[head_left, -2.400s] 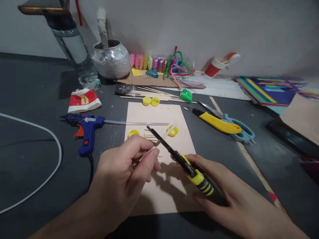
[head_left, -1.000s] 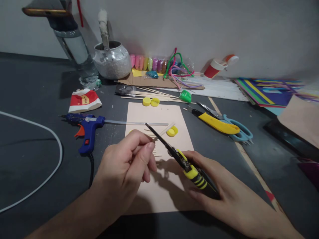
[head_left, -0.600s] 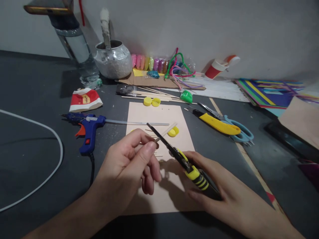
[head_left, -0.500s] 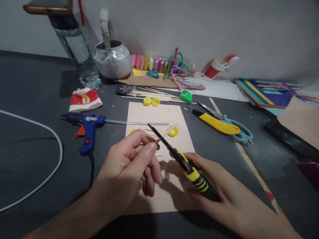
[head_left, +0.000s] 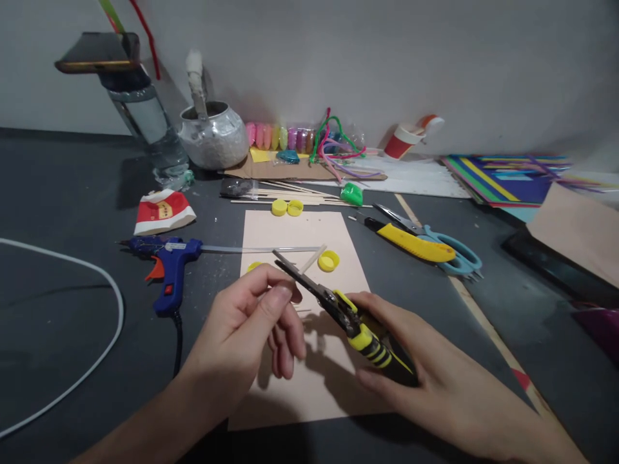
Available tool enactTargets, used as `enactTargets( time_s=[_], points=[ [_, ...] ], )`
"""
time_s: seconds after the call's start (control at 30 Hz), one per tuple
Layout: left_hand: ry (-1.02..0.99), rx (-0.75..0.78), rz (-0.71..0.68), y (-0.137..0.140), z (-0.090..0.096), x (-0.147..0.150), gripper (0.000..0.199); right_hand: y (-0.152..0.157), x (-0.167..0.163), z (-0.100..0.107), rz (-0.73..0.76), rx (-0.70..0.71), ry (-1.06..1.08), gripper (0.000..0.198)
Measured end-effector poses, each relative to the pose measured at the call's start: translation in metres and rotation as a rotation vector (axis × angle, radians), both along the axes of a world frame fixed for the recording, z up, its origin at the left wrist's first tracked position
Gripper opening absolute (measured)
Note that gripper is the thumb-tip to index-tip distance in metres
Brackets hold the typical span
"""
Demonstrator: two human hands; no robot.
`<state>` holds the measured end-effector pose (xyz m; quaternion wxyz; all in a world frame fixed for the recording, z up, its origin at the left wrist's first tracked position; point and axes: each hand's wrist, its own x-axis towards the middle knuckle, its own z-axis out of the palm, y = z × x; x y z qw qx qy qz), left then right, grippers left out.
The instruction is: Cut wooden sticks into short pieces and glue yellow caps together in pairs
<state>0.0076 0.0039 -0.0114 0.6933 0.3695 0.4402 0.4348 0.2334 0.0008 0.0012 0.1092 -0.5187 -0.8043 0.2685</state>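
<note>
My left hand [head_left: 258, 322] pinches a short, pale wooden stick [head_left: 313, 259] between thumb and fingertips. Its free end points up and right, past the blades. Black-and-yellow pruning shears [head_left: 355, 325] are gripped in my right hand [head_left: 411, 361]. Their long dark blades lie across the stick, just beside my left fingertips, with the tips slightly apart. Whether the blades touch the stick I cannot tell. Under both hands lies a pale sheet of paper [head_left: 294, 225]. A yellow bottle cap [head_left: 329, 261] rests on it, and thin sticks are partly hidden behind my left hand.
On the left lies a blue glue gun [head_left: 171, 270] with a long glue stick. A yellow utility knife [head_left: 416, 241] and blue-handled scissors [head_left: 469, 258] lie right. Skewers [head_left: 290, 193], yellow caps [head_left: 287, 207], a metal pot [head_left: 215, 138] and a water bottle [head_left: 147, 122] stand or lie behind.
The view has tilted up a little. Both hands stay close together, while the shears' blades have shifted slightly left against the stick and their tips show a small gap.
</note>
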Motion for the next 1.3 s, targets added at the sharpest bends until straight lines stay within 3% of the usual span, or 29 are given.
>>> enactTargets(
  time_s=[0.17,0.43,0.6,0.73,0.83,0.9,1.0,1.1,1.2,1.3],
  points=[
    [-0.141,-0.075,-0.019,0.001,-0.003,0.0,0.019,-0.003,0.006,-0.004,-0.017,-0.048,-0.001,0.054],
    [-0.109,-0.108,-0.05,-0.001,-0.002,0.0,0.019,-0.006,0.002,-0.003,0.029,-0.039,-0.02,0.043],
    [0.0,-0.036,-0.023,0.004,-0.01,0.002,0.019,-0.001,0.003,-0.004,0.039,-0.088,-0.038,0.041],
    [0.115,0.083,0.009,0.008,-0.012,-0.001,0.022,0.016,0.025,-0.004,0.038,-0.077,-0.051,0.053],
    [0.266,0.225,0.086,0.01,-0.015,-0.004,0.024,0.033,0.049,-0.012,-0.11,-0.007,-0.188,0.056],
    [0.376,0.282,0.079,0.01,-0.019,-0.006,0.022,0.044,0.062,-0.02,-0.287,0.141,-0.348,0.057],
    [0.6,0.421,0.036,0.01,-0.023,-0.006,0.021,0.056,0.07,-0.03,-0.355,0.237,-0.423,0.049],
    [0.806,0.571,0.003,0.009,-0.022,-0.005,0.019,0.055,0.064,-0.027,-0.332,0.336,-0.399,0.046],
    [0.865,0.637,-0.064,0.005,-0.019,-0.001,0.022,0.039,0.041,-0.013,-0.249,0.462,-0.3,0.039],
    [0.908,0.712,-0.167,0.0,-0.021,0.003,0.025,0.02,0.007,0.001,0.002,0.513,-0.213,0.039]
  ],
)
